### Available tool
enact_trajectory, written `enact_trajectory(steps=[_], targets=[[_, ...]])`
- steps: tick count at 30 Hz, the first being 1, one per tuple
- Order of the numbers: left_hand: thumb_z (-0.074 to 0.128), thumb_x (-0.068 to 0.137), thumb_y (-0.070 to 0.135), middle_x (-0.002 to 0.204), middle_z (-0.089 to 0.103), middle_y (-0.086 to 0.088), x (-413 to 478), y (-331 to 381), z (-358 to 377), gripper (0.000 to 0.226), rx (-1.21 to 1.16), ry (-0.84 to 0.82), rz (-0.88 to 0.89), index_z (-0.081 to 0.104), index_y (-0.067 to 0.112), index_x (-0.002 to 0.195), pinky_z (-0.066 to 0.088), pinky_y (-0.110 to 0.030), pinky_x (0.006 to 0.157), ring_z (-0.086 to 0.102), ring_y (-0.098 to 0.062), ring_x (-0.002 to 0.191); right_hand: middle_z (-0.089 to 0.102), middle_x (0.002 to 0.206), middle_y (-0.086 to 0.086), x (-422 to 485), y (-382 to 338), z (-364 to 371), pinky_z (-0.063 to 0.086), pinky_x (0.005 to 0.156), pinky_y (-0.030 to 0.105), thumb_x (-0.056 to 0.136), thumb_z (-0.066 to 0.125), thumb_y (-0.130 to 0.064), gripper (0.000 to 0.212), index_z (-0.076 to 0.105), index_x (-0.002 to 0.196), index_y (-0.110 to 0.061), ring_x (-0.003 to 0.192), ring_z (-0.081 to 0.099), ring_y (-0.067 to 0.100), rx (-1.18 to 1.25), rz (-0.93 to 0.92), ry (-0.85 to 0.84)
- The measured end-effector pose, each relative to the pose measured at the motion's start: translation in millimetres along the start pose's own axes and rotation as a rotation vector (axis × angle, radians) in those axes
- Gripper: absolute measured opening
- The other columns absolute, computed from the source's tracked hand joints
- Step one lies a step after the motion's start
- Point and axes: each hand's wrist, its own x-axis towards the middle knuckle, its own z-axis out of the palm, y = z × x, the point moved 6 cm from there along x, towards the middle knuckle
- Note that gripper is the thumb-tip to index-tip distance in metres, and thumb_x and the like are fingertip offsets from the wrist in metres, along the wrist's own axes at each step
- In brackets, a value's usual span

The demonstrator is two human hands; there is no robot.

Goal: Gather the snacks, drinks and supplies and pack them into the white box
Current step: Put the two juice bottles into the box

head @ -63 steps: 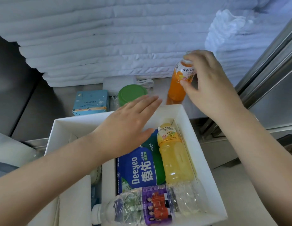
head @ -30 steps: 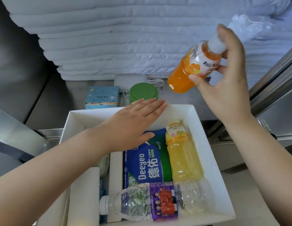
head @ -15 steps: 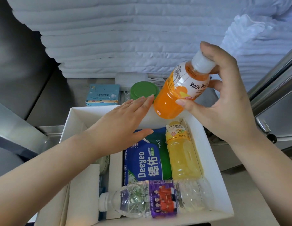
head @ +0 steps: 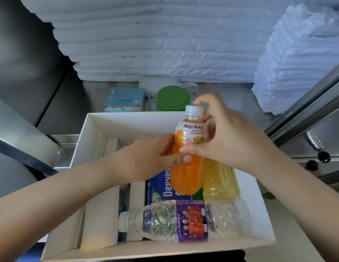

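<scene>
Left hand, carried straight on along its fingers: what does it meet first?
The orange bottle: the left hand has its thumb on the front, fingers seemingly behind it. Beyond the bottle comes the right hand, also gripping it over the white box.

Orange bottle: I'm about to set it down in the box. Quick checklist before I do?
1. Hold: left hand and right hand both grip the orange bottle. Ok.
2. Cap: the white cap is on. Ok.
3. Position: it is over the white box, above the blue pack and beside the yellow bottle. Ok.
4. Room to lie flat there: hidden by the bottle and hands. Cannot tell.
5. Clearance from the water bottle lying across the near end. Cannot tell.
6. Packing complete: the green-lidded jar and blue carton sit outside, behind the box. Not ok.
</scene>
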Motion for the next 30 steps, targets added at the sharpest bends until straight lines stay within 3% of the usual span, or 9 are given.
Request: enact_trajectory(steps=[3,7,11,15,20,27,30], targets=[[0.043,0.067,0.069,0.105,0.064,0.008,0,-11,10,0.071,0.007,-0.05,-0.104,0.042,0.024,0.122,0.055,-0.034,0.08,0.064,-0.009,0.088,0.054,0.086,-0.019,1,1,13,0.039,0.054,0.01,0.054,0.055,-0.08,0.08,0.031,0.116,-0.036,0.071,0.052,-0.009,-0.066,-0.009,-0.078],[0.046,0.068,0.062,0.114,0.063,0.005,0,-16,20,0.067,-0.184,-0.125,-0.185,0.044,0.023,0.122,0.052,-0.035,0.09,0.064,-0.013,0.097,0.056,0.098,-0.015,2,6,25,0.034,0.057,0.01,0.063,0.048,-0.078,0.08,0.031,0.128,-0.034,0.071,0.048,-0.005,-0.141,-0.015,-0.177],[0.049,0.084,0.047,0.115,0.065,0.002,3,-16,24,0.045,-0.321,-0.173,-0.209,0.048,0.021,0.12,0.052,-0.032,0.09,0.066,-0.012,0.097,0.057,0.122,-0.012,-1,8,22,0.041,0.072,0.022,0.078,0.043,-0.067,0.07,0.032,0.14,-0.035,0.094,0.054,0.004,-0.224,-0.056,-0.181],[0.047,0.09,0.04,0.115,0.065,0.0,5,-21,27,0.035,-0.358,-0.203,-0.227,0.051,0.018,0.118,0.051,-0.035,0.092,0.066,-0.015,0.099,0.051,0.114,-0.019,-3,5,18,0.038,0.074,0.022,0.084,0.056,-0.047,0.043,0.054,0.125,-0.033,0.099,0.053,0.005,-0.211,-0.128,-0.217],[0.045,0.093,0.037,0.111,0.067,-0.001,7,-24,29,0.033,-0.312,-0.199,-0.256,0.054,0.015,0.115,0.051,-0.033,0.092,0.066,-0.013,0.097,0.05,0.116,-0.018,-5,11,25,0.04,0.082,0.02,0.087,0.061,-0.035,0.046,0.05,0.132,-0.034,0.101,0.05,0.0,-0.181,-0.147,-0.309],[0.042,0.093,0.045,0.099,0.069,0.005,12,-34,33,0.028,-0.211,-0.167,-0.302,0.057,0.023,0.101,0.053,-0.018,0.079,0.067,-0.004,0.083,0.054,0.112,-0.008,0,11,40,0.041,0.084,0.027,0.091,0.055,-0.036,0.037,0.055,0.127,-0.027,0.102,0.05,0.009,-0.285,-0.194,-0.371],[0.043,0.091,0.048,0.103,0.069,0.003,17,-39,36,0.035,-0.219,-0.192,-0.317,0.057,0.02,0.109,0.053,-0.024,0.084,0.068,-0.008,0.086,0.055,0.114,-0.007,2,14,49,0.04,0.087,0.027,0.092,0.053,-0.037,0.036,0.055,0.127,-0.025,0.106,0.048,0.011,-0.343,-0.22,-0.405]])
